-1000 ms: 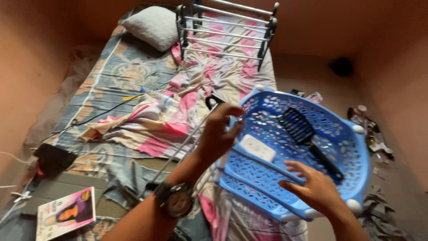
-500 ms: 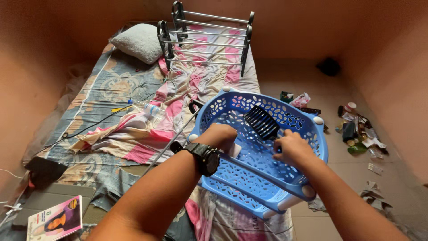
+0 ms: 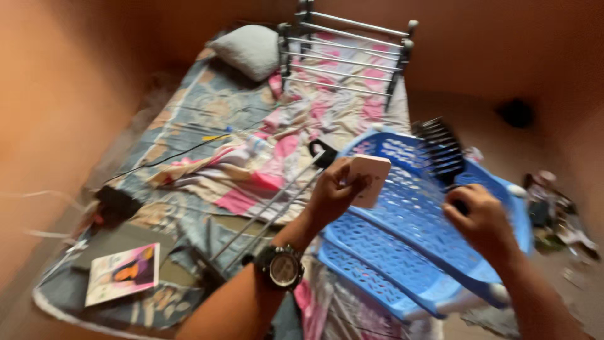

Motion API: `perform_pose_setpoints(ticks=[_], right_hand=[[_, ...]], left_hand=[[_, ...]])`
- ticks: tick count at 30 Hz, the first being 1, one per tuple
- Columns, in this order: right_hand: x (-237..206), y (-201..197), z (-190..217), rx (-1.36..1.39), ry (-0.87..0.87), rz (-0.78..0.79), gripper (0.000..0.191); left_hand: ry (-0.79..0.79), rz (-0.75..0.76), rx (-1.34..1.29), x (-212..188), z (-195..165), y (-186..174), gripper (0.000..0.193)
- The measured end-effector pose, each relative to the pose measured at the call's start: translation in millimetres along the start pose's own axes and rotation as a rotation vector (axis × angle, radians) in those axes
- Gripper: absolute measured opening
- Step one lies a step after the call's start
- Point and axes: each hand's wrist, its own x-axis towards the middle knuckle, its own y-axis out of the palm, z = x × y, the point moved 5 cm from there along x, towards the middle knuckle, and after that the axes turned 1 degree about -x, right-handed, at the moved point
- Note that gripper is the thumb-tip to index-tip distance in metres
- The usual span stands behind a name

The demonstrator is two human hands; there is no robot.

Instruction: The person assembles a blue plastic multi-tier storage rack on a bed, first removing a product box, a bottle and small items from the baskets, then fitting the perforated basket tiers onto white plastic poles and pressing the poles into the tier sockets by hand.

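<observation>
Pale flat card (image 3: 369, 179) pinched in left hand (image 3: 332, 192) grip, black hairbrush (image 3: 442, 151) clasped by right hand (image 3: 479, 217) — both over blue basket (image 3: 402, 252).

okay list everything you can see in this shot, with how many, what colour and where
Basket: one, blue plastic lattice, tilted over the bed's near right side.
Flat pale block: one, whitish pink, held above the basket.
Hairbrush: one, black, at the basket's far rim.
Bed sheet: one, patterned blue, pink and cream, covering the mattress.
Pillow: one, grey, at the far end.
Metal rack: one, grey bars, lying at the far end.
Booklet: one, pale with a pink picture, near left corner.
Cable: one, black, across the sheet.
Clutter on the floor: blurred, right side.
Wristwatch: one, black, left wrist.
Left hand: holds the block.
Right hand: grips the hairbrush handle.
</observation>
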Motion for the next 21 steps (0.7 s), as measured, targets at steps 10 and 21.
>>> perform_pose_setpoints(ticks=[10, 21], right_hand=[[43, 133, 249, 0.305, 0.026, 0.272, 0.029], [28, 345, 390, 0.621, -0.235, 0.894, 0.06]], left_hand=[[-0.219, -0.165, -1.124, -138, -24, -89, 0.059], [-0.345, -0.816, -0.989, -275, 12, -322, 0.054]])
